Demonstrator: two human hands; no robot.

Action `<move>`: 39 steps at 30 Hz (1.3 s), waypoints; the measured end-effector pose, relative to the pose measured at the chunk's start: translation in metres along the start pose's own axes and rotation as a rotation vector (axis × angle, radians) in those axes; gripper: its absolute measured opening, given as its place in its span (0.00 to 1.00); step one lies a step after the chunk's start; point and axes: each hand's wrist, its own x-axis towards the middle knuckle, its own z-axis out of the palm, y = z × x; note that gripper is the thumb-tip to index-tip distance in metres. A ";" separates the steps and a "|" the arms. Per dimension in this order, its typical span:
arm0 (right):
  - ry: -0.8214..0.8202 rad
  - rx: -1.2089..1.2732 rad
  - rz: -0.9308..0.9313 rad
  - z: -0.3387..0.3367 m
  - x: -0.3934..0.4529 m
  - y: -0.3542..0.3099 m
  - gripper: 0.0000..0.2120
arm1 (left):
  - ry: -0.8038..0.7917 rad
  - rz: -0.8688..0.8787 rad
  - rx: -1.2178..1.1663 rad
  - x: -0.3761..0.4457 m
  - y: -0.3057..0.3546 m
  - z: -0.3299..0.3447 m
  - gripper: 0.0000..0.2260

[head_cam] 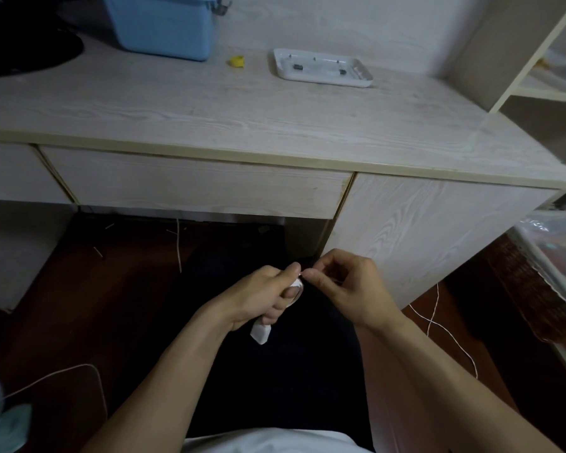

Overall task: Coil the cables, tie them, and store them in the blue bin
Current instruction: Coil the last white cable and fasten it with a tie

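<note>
Below the desk edge, over my lap, my left hand (pixel 262 297) grips a coiled white cable (pixel 296 287) whose white plug block (pixel 260 333) sticks out under the fist. My right hand (pixel 347 282) pinches something thin at the top of the coil; what it is I cannot make out. The blue bin (pixel 164 26) stands at the back left of the desk. A loose white cable (pixel 438 325) trails on the floor to the right, and another white cable (pixel 79 371) curves on the floor at lower left.
A white tray (pixel 322 68) holding small dark parts lies at the back of the desk, a small yellow object (pixel 236 61) beside the bin. A black round base (pixel 20 50) fills the far left. A shelf unit (pixel 543 60) and wicker basket (pixel 530 289) stand right.
</note>
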 end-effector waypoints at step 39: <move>-0.277 -0.181 -0.186 0.004 -0.003 -0.009 0.09 | 0.301 0.144 0.079 0.004 -0.001 -0.013 0.10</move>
